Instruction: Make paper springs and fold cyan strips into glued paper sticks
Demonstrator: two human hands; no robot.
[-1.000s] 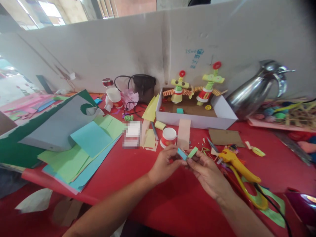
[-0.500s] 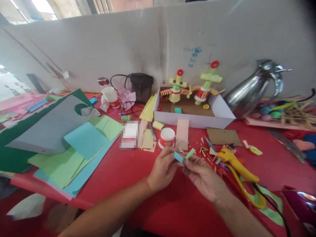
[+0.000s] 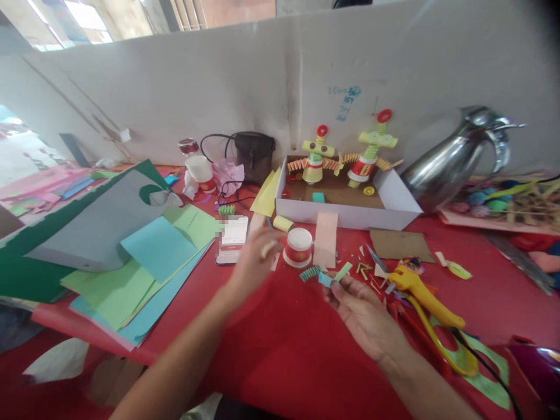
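My right hand (image 3: 356, 303) is closed on a folded paper strip (image 3: 310, 273), its green and blue pleats sticking out to the left. A loose blue end (image 3: 325, 279) and a light green end (image 3: 343, 271) show at the fingertips. My left hand (image 3: 258, 262), somewhat blurred, is apart from the strip with fingers stretched forward and no held thing visible. It hovers over the yellow paper pieces, mostly covering them. Just to its right stand a red and white paper cup (image 3: 299, 248), upside down, and a yellow paper roll (image 3: 283, 224).
Behind, a white box (image 3: 345, 217) holds two paper-cup figures (image 3: 315, 166). Left are a phone (image 3: 231, 242) and coloured paper sheets (image 3: 157, 245). Right lie scissors (image 3: 377, 262), a yellow glue gun (image 3: 426, 297) with a cord, and paper scraps; a steel jug (image 3: 455, 151) stands behind.
My left hand has let go of the paper strip and moved left and forward over the yellow paper. My right hand keeps the strip, whose pleats now show.
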